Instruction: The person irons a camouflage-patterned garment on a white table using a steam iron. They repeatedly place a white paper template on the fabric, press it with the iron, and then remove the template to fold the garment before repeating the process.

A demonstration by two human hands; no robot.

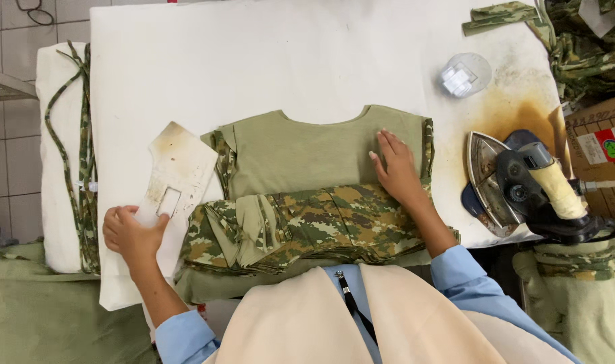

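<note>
An olive green fabric piece [307,148] with camouflage edging lies flat on the white padded pressing table [253,61]. A folded stack of camouflage fabric [301,222] rests on its near edge. My right hand [395,165] lies flat on the olive piece near its right side, fingers spread. My left hand [129,232] grips the near end of a white, scorched card template [176,168] with a rectangular cut-out, lying at the fabric's left side.
A steam iron [516,182] stands on its side at the table's right edge, beside a brown scorch stain [516,108]. A clear plastic container [464,74] sits at the back right. Camouflage strips [78,148] hang at left; camouflage pieces [584,47] pile at right.
</note>
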